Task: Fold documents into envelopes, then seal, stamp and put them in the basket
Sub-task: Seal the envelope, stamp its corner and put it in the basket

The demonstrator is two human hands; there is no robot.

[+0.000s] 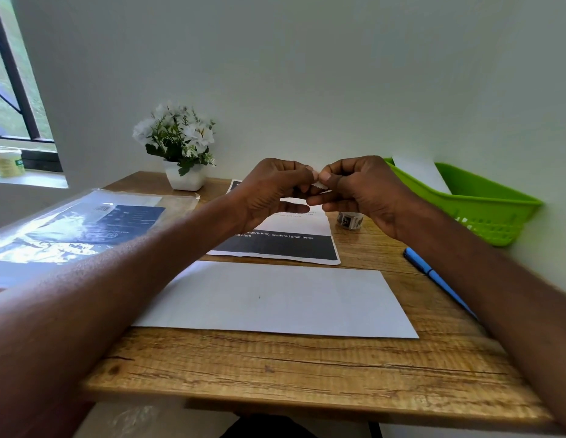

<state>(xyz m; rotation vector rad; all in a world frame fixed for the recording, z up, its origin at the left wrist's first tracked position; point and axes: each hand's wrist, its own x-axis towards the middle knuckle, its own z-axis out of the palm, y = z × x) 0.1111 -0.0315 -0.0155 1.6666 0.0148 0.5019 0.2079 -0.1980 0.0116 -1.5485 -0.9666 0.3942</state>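
A white envelope [275, 298] lies flat on the wooden table in front of me. Above it, both hands are raised together. My left hand [272, 191] and my right hand [360, 194] pinch a small white stamp [318, 184] with a toothed edge between their fingertips. Behind them lies a printed document [275, 246] with black bands. A roll of stamps [349, 221] stands on the table under my right hand. The green basket [484, 210] sits at the far right with a white envelope [420, 175] inside it.
A clear plastic sleeve of papers [70, 229] lies at the left. A white pot of flowers [183, 178] stands at the back. A blue pen [433, 275] lies at the right edge. A window with a tub [8, 161] on its sill is far left.
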